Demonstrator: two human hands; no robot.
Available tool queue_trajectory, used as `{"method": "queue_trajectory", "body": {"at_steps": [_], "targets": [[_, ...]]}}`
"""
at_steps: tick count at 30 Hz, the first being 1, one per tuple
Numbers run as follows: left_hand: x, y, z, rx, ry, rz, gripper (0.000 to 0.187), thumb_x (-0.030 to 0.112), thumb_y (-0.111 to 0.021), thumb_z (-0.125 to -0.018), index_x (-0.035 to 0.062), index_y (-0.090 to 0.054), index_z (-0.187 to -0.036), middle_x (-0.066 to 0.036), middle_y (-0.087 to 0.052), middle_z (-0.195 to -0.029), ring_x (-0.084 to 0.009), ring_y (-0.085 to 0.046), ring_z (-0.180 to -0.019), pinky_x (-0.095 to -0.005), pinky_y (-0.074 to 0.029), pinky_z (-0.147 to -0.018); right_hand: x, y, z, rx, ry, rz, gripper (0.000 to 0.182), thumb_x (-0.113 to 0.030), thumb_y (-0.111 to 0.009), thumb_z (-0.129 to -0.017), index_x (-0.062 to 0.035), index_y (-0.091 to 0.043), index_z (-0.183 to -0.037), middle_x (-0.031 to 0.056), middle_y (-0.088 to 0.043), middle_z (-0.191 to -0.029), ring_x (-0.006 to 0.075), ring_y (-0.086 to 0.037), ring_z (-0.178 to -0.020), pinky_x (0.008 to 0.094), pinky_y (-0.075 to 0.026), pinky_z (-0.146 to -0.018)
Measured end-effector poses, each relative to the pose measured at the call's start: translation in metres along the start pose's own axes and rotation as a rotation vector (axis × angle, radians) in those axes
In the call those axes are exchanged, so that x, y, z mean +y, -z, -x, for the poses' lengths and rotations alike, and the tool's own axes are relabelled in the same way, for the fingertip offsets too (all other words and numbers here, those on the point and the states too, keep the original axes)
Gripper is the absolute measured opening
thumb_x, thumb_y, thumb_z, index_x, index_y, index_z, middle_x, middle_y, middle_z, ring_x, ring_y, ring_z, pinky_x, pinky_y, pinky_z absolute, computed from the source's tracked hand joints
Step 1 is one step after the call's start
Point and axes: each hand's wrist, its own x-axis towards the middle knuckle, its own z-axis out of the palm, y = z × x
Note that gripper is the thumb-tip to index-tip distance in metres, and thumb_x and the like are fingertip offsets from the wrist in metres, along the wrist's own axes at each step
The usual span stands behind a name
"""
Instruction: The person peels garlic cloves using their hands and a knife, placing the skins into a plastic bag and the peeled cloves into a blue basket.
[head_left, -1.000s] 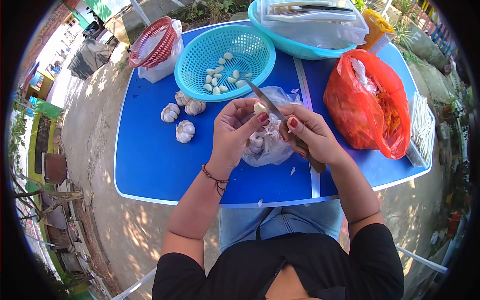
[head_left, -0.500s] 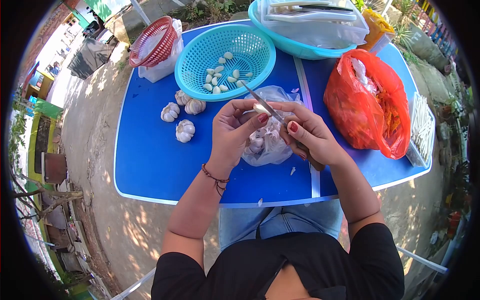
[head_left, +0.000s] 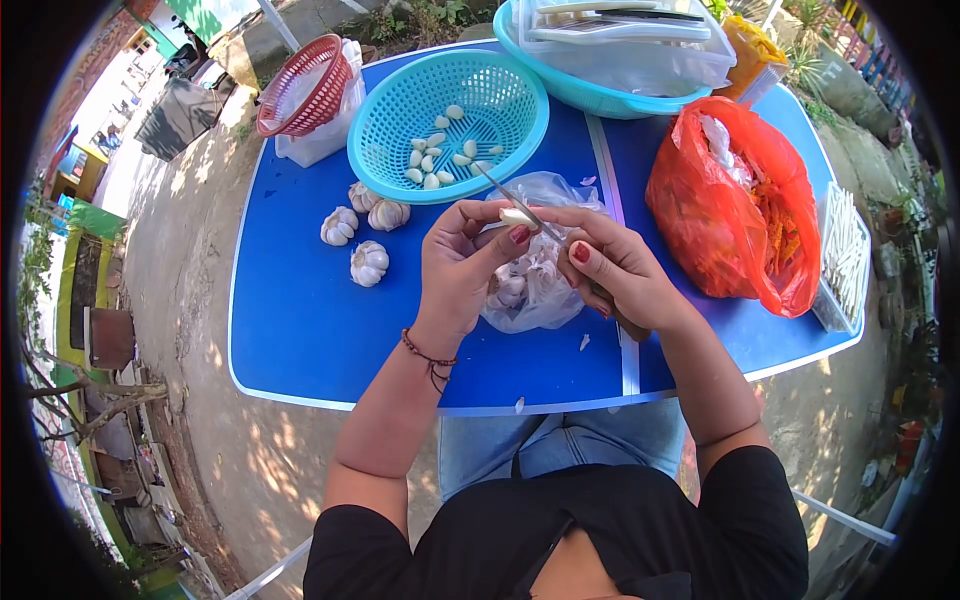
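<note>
My left hand (head_left: 468, 262) pinches a garlic clove (head_left: 514, 216) between thumb and fingers. In my right hand (head_left: 618, 268) is a knife (head_left: 522, 208), gripped by its brown handle, with the blade against the clove and its tip pointing up and left. Below both hands lies a clear plastic bag (head_left: 535, 315) with garlic skins and cloves in it, partly hidden by my fingers. Several peeled cloves (head_left: 461, 159) rest in the turquoise basket (head_left: 375, 110) just beyond. Several whole garlic bulbs (head_left: 369, 263) sit on the blue table (head_left: 300, 340) left of my left hand.
A red plastic bag (head_left: 690, 230) and a box of white sticks (head_left: 846, 250) stand at the right. At the back are a turquoise basin (head_left: 590, 98) holding plastic containers and a yellow packet (head_left: 752, 55). A red basket (head_left: 318, 95) tops a white container at back left.
Both hands stay almost in place. The knife blade has tilted slightly against the clove, and a little more of the clove shows.
</note>
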Motion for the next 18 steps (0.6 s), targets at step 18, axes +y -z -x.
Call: {"method": "queue_trajectory", "body": {"at_steps": [18], "targets": [[0.0004, -0.0032, -0.0004, -0.077, 0.000, -0.011, 0.031, 0.005, -0.066, -0.085, -0.0029, -0.057, -0.114, -0.015, -0.063, -0.107, -0.0190, -0.066, -0.094, -0.0284, -0.056, -0.079, -0.0005, -0.0009, 0.0012, 0.011, 0.033, -0.012, 0.041, -0.024, -0.046, -0.099, -0.0100, -0.045, -0.137, -0.0040, -0.046, -0.070, 0.0012, -0.036, -0.050, 0.0157, -0.030, -0.045]]}}
